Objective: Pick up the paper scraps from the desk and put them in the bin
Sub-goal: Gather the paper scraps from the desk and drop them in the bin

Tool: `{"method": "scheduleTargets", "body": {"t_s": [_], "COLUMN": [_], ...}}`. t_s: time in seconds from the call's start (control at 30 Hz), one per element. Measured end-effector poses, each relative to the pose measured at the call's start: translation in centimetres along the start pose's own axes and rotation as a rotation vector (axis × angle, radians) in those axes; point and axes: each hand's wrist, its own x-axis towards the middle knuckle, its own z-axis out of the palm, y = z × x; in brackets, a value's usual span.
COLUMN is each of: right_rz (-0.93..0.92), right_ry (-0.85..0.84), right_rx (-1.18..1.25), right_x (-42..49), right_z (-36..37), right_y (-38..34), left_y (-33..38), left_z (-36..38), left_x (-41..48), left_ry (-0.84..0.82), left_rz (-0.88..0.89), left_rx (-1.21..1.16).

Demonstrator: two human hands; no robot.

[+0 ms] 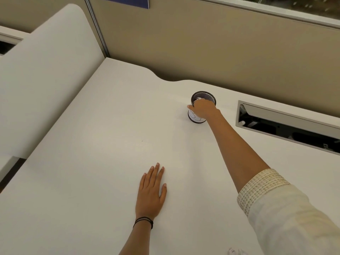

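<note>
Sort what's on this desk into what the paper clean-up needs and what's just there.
Part of the job:
mesh bin
right hand over the bin's rim
paper scraps at the desk's near edge
white desk

Just there:
left hand flat on the desk
cable tray
partition wall

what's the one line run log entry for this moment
right hand: at mesh bin rim | left hand: flat on desk

I saw bare desk all around my flat left hand, open on every side. My right hand sat over the mesh bin, blocking its mouth. Right of that hand, an open cable tray broke the surface; beyond it the partition wall closed the way.
</note>
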Motion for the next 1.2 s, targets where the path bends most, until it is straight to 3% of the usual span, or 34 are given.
{"method": "scheduleTargets", "body": {"t_s": [0.17, 0.37, 0.5, 0.83, 1.2], "right_rz": [0.006, -0.036, -0.048, 0.216, 0.112], "right_ry": [0.076, 0.302, 0.358, 0.089, 0.050], "right_rx": [-0.014, 0.071, 0.408, 0.636, 0.574], "right_x": [-0.7, -4.5, -10.8, -30.4, -42.3], "right_z": [-0.4, 0.2, 2.3, 16.6, 23.5], "right_y": [0.0, 0.8, 2.7, 7.6, 3.4], "left_y": [0.0, -0.1, -0.1, -0.3, -0.3], "left_z": [0.0, -0.1, -0.1, 0.3, 0.2], "left_x": [0.0, 0.1, 0.0, -0.1, -0.3], "left_ry": [0.004, 0.005, 0.019, 0.049, 0.060], "left_rz": [0.008, 0.014, 0.026, 0.052, 0.091], "left_rx": [0.003, 0.009, 0.007, 0.008, -0.018]}}
